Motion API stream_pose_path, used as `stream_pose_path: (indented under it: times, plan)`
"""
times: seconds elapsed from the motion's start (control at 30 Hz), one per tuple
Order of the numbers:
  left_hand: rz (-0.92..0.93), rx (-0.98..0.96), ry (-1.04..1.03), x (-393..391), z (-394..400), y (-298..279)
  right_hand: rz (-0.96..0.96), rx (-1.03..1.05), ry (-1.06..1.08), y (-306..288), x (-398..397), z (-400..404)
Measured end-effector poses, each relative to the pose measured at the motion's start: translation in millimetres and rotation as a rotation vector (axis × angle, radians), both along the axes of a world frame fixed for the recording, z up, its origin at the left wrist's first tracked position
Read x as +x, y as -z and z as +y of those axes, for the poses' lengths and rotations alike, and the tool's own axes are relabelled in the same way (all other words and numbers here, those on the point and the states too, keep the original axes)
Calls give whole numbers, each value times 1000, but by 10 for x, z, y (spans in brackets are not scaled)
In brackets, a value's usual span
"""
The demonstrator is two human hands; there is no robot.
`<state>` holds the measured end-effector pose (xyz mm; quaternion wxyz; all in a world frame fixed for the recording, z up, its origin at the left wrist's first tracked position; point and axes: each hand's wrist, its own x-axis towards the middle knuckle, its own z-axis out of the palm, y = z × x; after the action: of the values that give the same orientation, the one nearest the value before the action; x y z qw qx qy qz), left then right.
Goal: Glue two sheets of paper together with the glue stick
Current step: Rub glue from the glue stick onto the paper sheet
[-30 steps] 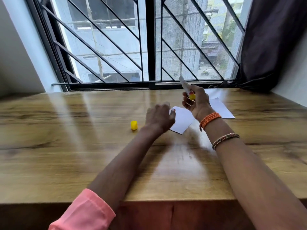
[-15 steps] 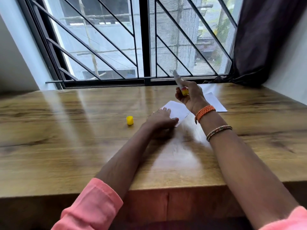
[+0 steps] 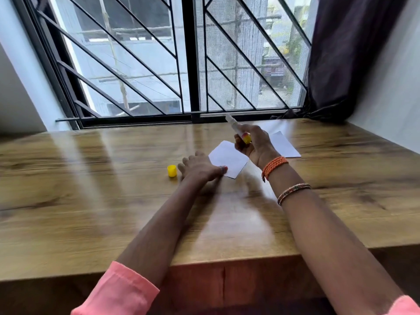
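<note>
1. Right hand (image 3: 255,144) is wrapped around the glue stick (image 3: 237,128), held up off the wooden desk (image 3: 91,201), white end tilted away toward the window (image 3: 181,53), yellow base down in the fist.
2. Left hand (image 3: 200,169) lies flat, fingers spread, thumb tip pressing the near corner of a white paper sheet (image 3: 227,159).
3. That sheet sits between the two hands, right below the glue stick.
4. Second paper sheet (image 3: 284,145) is just past the right hand, partly hidden by it.
5. Yellow cap (image 3: 172,170) stands on the desk just left of the left hand, not touching it.
6. Orange bracelet (image 3: 273,165) on the right wrist, plus a beaded one (image 3: 293,192) further down the arm.
</note>
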<state>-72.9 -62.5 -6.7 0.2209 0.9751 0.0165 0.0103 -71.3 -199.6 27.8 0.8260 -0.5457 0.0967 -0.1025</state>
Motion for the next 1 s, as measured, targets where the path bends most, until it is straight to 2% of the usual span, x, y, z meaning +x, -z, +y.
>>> stream_pose_path:
  times: [0.1,0.27,0.37,0.5,0.63,0.7,0.8,1.0]
  plan:
    - [5,-177,0,43,74,17,6,-20,-17,-6,-12,-4]
    - [-108,-786,92,128,205,2,-11,-30,-15,-36,17,-63]
    - [-44,-990,105,127,218,-75,-23,-19,13,-41,43,-86]
    - [51,-898,97,143,270,-108,-67,1,1,-49,45,-120]
    - [-67,-459,64,86,320,-86,-116,37,-45,-53,-14,-67]
    - [-116,-303,56,-23,288,-111,-105,98,-57,-31,-18,-39]
    - [-138,-223,35,-106,269,-134,-65,105,-76,73,4,-20]
    - [-180,-123,120,-207,309,-70,-40,-106,-150,221,0,-9]
